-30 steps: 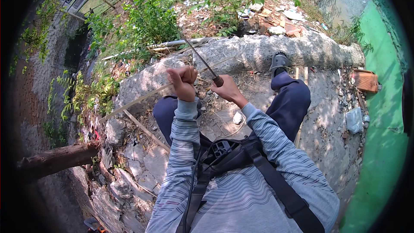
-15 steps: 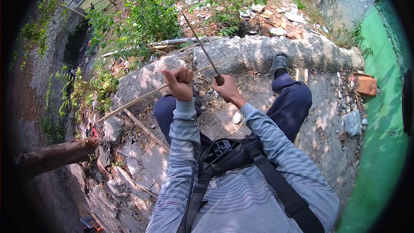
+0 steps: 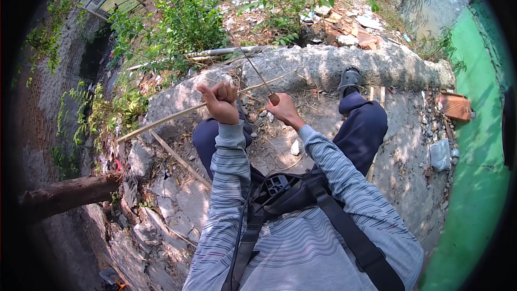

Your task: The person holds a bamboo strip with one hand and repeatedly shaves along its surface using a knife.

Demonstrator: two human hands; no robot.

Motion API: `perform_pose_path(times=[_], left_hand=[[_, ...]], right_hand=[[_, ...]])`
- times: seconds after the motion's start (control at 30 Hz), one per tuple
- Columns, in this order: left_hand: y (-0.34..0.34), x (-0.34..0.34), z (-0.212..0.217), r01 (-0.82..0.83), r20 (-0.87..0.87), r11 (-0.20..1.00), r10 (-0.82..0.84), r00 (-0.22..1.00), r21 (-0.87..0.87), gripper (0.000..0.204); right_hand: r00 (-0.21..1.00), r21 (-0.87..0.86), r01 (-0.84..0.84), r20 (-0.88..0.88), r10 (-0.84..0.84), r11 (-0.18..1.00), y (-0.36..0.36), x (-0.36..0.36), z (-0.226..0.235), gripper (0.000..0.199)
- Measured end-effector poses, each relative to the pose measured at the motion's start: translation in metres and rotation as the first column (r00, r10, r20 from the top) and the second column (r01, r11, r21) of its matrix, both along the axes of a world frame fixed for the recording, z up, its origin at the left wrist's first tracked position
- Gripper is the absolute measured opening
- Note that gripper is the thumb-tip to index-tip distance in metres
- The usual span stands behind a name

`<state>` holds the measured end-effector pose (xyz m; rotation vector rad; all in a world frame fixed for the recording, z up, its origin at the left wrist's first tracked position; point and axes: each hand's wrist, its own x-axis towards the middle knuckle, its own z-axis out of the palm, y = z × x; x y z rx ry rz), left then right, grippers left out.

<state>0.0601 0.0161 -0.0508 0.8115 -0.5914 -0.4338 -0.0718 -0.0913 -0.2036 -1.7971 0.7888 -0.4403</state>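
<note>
My left hand (image 3: 219,101) is closed in a fist around a long thin bamboo strip (image 3: 161,120) that runs out to the left over the stone ground. My right hand (image 3: 284,110) grips the brown handle of a long narrow knife (image 3: 253,70). Its blade points up and away, and its lower part lies close to the strip just right of my left fist. Both hands are held out above my knees in dark blue trousers, with striped grey sleeves leading back to me.
A low curved concrete kerb (image 3: 323,64) runs across ahead, and my right shoe (image 3: 350,79) rests against it. Green bushes (image 3: 177,21) and litter lie beyond. A log (image 3: 64,194) lies lower left. A green wall (image 3: 479,145) rises on the right, with a brick (image 3: 455,106) near it.
My left fist has lifted slightly and drawn the strip along. The knife blade has tilted more upright, its tip swinging toward the bushes.
</note>
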Motion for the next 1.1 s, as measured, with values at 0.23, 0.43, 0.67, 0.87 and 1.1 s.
perform_pose_path(times=[0.23,0.43,0.67,0.87,1.1], left_hand=[[-0.002,-0.003,0.005,-0.007,0.047,1.0,0.008,0.999,-0.018,0.071],[-0.005,-0.006,0.0,-0.023,0.044,0.998,0.02,0.999,0.059,0.069],[0.0,-0.001,0.005,-0.049,0.023,0.999,0.048,0.999,0.02,0.069],[0.001,0.004,0.008,-0.091,-0.014,0.995,0.09,0.996,-0.035,0.068],[0.003,0.012,0.001,-0.094,-0.069,0.996,0.093,0.993,-0.012,0.068]], right_hand=[[0.994,0.026,-0.074,0.08,0.071,0.997,0.009,0.008,0.022,0.027],[0.999,0.057,0.037,-0.019,-0.036,0.998,-0.015,0.001,-0.037,0.024],[0.994,0.046,0.08,0.077,-0.083,0.996,0.012,0.019,0.001,0.024],[0.991,-0.061,-0.016,0.13,0.024,0.998,0.004,0.021,-0.002,0.025],[0.999,-0.078,0.049,0.02,-0.047,0.996,-0.013,0.005,-0.031,0.025]])
